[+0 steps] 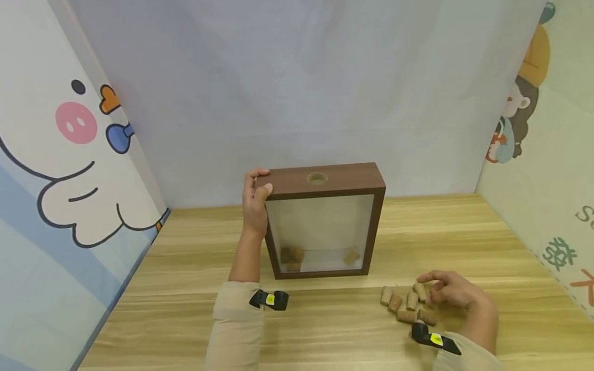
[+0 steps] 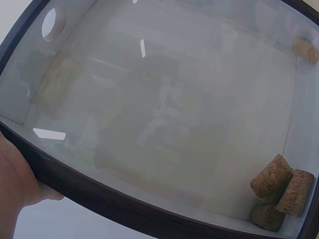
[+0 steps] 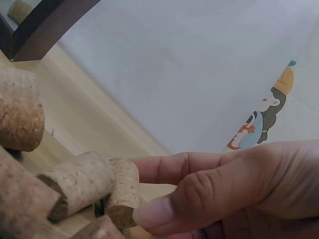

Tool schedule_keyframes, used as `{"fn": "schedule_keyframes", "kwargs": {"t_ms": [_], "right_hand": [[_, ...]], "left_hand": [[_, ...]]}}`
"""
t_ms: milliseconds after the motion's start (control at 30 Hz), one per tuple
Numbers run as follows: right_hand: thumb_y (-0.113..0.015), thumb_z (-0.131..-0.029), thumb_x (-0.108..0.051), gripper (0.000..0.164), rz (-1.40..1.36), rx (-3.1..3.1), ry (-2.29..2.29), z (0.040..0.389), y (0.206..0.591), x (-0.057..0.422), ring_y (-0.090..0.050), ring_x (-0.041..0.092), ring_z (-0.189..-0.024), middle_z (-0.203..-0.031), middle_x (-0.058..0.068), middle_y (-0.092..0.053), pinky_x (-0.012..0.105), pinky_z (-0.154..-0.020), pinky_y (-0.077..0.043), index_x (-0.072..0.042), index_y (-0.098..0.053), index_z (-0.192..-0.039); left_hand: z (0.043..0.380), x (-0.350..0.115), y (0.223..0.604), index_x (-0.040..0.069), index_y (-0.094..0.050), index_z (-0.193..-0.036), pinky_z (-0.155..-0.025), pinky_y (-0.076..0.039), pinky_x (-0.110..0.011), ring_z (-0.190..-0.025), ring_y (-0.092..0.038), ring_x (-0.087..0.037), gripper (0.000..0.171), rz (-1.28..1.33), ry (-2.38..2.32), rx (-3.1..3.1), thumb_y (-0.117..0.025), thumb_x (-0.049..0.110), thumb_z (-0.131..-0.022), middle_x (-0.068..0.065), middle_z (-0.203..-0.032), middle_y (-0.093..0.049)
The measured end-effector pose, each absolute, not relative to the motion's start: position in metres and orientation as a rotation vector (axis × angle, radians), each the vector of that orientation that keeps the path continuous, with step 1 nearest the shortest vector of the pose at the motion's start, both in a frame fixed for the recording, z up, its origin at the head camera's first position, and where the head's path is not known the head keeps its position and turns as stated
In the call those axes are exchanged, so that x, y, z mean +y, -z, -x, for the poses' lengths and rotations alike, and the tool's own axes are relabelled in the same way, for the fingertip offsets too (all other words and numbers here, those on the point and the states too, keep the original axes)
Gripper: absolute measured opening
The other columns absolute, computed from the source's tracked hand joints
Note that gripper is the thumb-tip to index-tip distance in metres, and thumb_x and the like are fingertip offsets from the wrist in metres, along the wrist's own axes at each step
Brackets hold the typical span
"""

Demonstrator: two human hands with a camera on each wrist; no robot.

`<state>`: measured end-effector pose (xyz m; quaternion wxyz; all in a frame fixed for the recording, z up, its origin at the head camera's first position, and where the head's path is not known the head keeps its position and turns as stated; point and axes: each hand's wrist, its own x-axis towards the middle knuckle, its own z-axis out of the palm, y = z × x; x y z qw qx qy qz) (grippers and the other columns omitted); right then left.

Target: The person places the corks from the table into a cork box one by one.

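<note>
A dark-wood box frame [image 1: 345,176] with a clear front stands upright on the table, a round hole [image 1: 317,178] in its top. My left hand [image 1: 255,203] grips its upper left corner, thumb on the top near the front edge. Inside the box, several brown corks [image 2: 295,193] lie in the bottom left corner and a paler cork [image 2: 305,50] at the bottom right. To the right of the box, my right hand [image 1: 457,291] pinches a light cork [image 3: 123,194] between thumb and index finger, at the edge of a loose group of corks [image 1: 407,316].
The wood-grain table [image 1: 185,319] reaches back to a pale grey cloth backdrop [image 1: 301,93]. A cartoon-printed panel [image 1: 51,170] rises along the left side, and another printed panel [image 1: 533,206] borders the right.
</note>
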<state>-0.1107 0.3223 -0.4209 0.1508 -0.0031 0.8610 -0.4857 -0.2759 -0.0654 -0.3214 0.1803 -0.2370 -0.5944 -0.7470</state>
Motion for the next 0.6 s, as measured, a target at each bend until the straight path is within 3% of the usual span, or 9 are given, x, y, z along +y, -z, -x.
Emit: {"fn": "schedule_keyframes", "kwargs": {"t_ms": [200, 400, 600], "right_hand": [[-0.06, -0.074, 0.004, 0.04, -0.083, 2.547, 1.297, 0.1124, 0.4186, 0.3188, -0.045, 0.021, -0.07, -0.076, 0.008, -0.05, 0.034, -0.062, -0.04, 0.007, -0.057, -0.115], [-0.064, -0.074, -0.001, 0.035, -0.121, 2.604, 1.218, 0.1147, 0.4177, 0.3175, -0.047, 0.024, -0.078, -0.085, 0.01, -0.054, 0.038, -0.067, -0.04, 0.002, -0.061, -0.11], [-0.063, -0.078, -0.006, 0.029, -0.094, 2.652, 1.195, 0.1162, 0.4196, 0.3174, -0.053, 0.022, -0.081, -0.087, 0.008, -0.061, 0.038, -0.07, -0.043, 0.006, -0.059, -0.104]], "left_hand": [[0.277, -0.065, 0.3213, 0.007, -0.046, -0.108, -0.09, -0.02, -0.04, -0.114, -0.029, -0.018, 0.037, 0.674, 2.116, -1.674, -0.045, 0.027, -0.077, -0.006, -0.126, -0.037], [0.2773, -0.0643, 0.321, 0.009, -0.046, -0.107, -0.089, -0.02, -0.04, -0.115, -0.027, -0.019, 0.036, 0.669, 2.118, -1.665, -0.045, 0.028, -0.076, -0.007, -0.126, -0.037], [0.2774, -0.0641, 0.3226, 0.008, -0.046, -0.107, -0.09, -0.02, -0.04, -0.114, -0.029, -0.019, 0.037, 0.671, 2.122, -1.668, -0.046, 0.027, -0.076, -0.005, -0.125, -0.037]]}}
